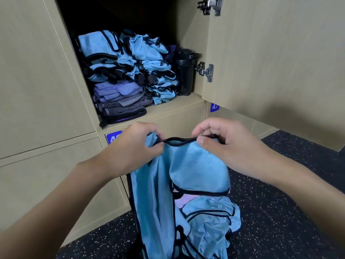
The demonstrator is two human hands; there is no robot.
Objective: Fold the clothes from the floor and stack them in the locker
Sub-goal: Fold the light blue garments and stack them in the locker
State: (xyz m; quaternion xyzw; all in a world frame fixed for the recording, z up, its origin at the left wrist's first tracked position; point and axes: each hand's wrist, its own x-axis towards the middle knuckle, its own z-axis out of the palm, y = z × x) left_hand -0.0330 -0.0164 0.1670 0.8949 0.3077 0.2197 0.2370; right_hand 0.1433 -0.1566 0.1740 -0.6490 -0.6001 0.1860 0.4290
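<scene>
Because the stack of folded blue bibs (104,58) at the far left of the open locker (168,107) sits high on purple and grey cloths (119,98), a careless push when adding another could tip it. Nearer, the left hand (138,146) pinches black trim between thumb and curled fingers. To the right, a second bib stack (155,71) bulges loosely; a black bottle (184,73) stands just beside it and might be knocked over. The light blue bib (190,165) being held hangs unfolded in front of the locker; its lower part reaches the pile of bibs (211,217) on the speckled floor (289,184), so lifting may snag another piece. The right hand (224,144) pinches the same trim near the left; thin, slick-looking fabric could slip from so small a grip.
</scene>
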